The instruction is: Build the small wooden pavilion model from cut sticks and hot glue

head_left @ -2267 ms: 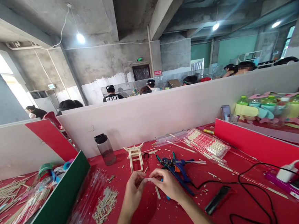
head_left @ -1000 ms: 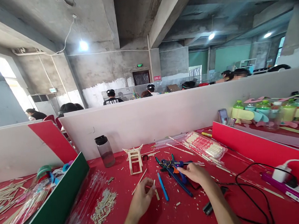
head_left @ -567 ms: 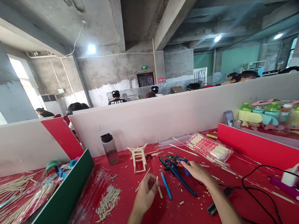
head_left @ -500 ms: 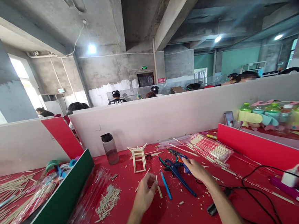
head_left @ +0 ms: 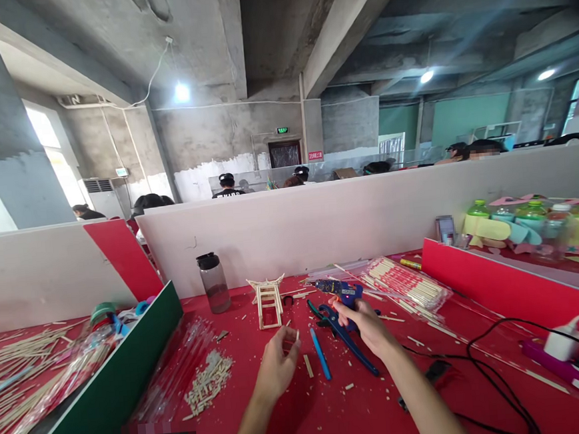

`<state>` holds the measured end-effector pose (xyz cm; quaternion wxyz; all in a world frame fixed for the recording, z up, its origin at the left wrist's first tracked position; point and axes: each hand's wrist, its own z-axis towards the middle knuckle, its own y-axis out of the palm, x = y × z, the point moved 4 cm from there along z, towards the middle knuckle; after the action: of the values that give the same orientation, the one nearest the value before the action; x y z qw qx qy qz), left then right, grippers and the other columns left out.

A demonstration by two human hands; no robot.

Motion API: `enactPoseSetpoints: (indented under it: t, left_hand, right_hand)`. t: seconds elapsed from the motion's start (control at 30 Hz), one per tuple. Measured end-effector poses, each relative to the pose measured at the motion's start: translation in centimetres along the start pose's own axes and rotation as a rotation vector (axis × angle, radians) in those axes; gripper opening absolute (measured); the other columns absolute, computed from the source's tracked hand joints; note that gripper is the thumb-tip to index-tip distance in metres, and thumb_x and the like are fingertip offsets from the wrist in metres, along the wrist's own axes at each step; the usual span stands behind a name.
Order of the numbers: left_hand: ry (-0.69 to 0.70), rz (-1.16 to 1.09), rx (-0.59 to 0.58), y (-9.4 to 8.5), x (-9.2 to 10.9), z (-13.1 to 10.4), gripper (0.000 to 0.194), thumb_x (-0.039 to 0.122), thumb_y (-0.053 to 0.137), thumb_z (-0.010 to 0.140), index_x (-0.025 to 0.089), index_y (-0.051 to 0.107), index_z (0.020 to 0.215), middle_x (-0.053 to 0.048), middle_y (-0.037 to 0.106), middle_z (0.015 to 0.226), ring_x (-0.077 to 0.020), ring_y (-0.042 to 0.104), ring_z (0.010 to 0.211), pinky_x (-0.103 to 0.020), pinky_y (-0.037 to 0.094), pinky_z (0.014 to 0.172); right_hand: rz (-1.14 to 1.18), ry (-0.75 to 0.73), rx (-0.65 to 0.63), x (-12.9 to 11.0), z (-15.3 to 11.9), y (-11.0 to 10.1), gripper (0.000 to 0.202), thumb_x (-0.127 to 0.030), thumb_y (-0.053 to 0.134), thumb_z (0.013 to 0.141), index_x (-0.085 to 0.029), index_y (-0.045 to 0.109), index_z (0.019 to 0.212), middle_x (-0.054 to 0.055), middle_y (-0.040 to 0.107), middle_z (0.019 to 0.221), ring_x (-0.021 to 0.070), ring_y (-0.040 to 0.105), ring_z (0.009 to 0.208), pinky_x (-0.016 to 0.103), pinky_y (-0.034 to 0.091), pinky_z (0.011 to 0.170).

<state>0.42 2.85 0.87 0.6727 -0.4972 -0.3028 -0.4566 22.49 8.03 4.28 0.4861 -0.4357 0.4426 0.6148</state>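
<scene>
My right hand point(head_left: 364, 319) is wrapped round the handle of a blue hot glue gun point(head_left: 339, 288), whose nozzle points left above the table. My left hand point(head_left: 279, 359) pinches a short piece of wooden stick point(head_left: 297, 335) between thumb and fingers. Just beyond the left hand stands a small chair-like frame of wooden sticks point(head_left: 269, 304). A blue pen point(head_left: 319, 354) and a large blue-handled cutter point(head_left: 354, 347) lie between my hands. One loose stick piece point(head_left: 308, 366) rests beside the pen.
Cut stick pieces point(head_left: 210, 386) are heaped at left near a green divider point(head_left: 112, 385). A dark bottle point(head_left: 214, 284) stands behind. Packed sticks point(head_left: 408, 284) lie at back right. Black cables point(head_left: 501, 361) run to a purple power strip point(head_left: 577, 371). A white partition point(head_left: 295, 230) crosses behind.
My right hand has lifted the glue gun off the table and swung its nozzle leftward. My left hand, still with its stick piece, has shifted slightly left and its grip has turned.
</scene>
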Motion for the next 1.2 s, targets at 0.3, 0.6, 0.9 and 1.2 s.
enactPoseSetpoints:
  t: [0.3,0.6,0.9,1.2]
  left_hand:
    - [0.087,0.560,0.094,-2.8,-2.2,0.5,0.010,0.021,0.043,0.092,0.022,0.053,0.091,-0.007,0.068,0.091,-0.0221,0.066,0.090,-0.029,0.046,0.079]
    - [0.142,0.686,0.090,-3.6,-4.6,0.9,0.017,0.014,0.038,0.092,0.020,0.052,0.099,-0.010,0.064,0.095,-0.0246,0.063,0.096,-0.035,0.048,0.084]
    - [0.147,0.675,0.123,-3.5,-5.0,1.0,0.023,0.016,0.036,0.094,0.017,0.053,0.109,-0.014,0.066,0.102,-0.0247,0.064,0.097,-0.037,0.050,0.087]
    - [0.120,0.730,0.138,-3.8,-5.4,1.1,0.026,0.018,0.035,0.094,0.016,0.054,0.112,-0.014,0.067,0.102,-0.0253,0.065,0.096,-0.037,0.050,0.087]
  right_hand:
    - [-0.051,0.012,0.070,0.5,0.1,-0.3,0.048,-0.059,0.074,0.072,-0.019,0.053,0.056,-0.003,0.048,0.050,0.0136,0.046,0.053,0.029,0.036,0.062]
    - [-0.105,0.001,0.066,0.1,-0.1,-0.2,0.051,-0.062,0.072,0.072,-0.021,0.050,0.053,-0.002,0.049,0.051,0.0146,0.047,0.054,0.030,0.038,0.063]
    - [-0.076,0.021,0.063,0.3,0.1,-0.2,0.047,-0.061,0.074,0.071,-0.020,0.053,0.058,-0.003,0.049,0.051,0.0144,0.046,0.054,0.030,0.037,0.061]
    - [-0.091,0.028,0.049,0.3,0.0,-0.3,0.046,-0.060,0.073,0.072,-0.020,0.053,0.060,-0.004,0.048,0.051,0.0149,0.046,0.055,0.030,0.037,0.063]
